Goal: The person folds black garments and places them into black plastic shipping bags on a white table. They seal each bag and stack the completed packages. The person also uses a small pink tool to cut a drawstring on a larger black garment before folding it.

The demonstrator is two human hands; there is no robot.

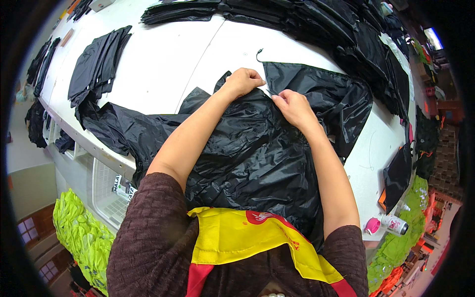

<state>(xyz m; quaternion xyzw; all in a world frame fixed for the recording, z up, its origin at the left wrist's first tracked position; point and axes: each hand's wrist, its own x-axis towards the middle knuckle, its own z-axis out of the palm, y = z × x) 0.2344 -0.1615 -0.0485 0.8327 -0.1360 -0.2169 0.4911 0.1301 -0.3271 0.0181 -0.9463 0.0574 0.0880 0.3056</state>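
A shiny black garment (252, 143) of thin fabric lies crumpled across the white table in front of me. At its far edge, my left hand (243, 83) is closed in a pinch, thumb against fingers. Just right of it and a little nearer, my right hand (295, 108) pinches the same edge. A small gap parts the fingertips, with a thin dark bit in it too small to make out. Beyond them, a thin black cord (259, 54) sticks out from the corner of a spread black panel (307, 76). One long black section (118, 123) trails left over the table's edge.
Folded black pieces (99, 64) lie at the left. Long black stacks (267, 15) line the table's far and right sides. A white plastic basket (101, 185) stands below the left edge. Near right are a pink lid (372, 226) and a tumbler (394, 224). Lime-green fabric (81, 237) is heaped lower left.
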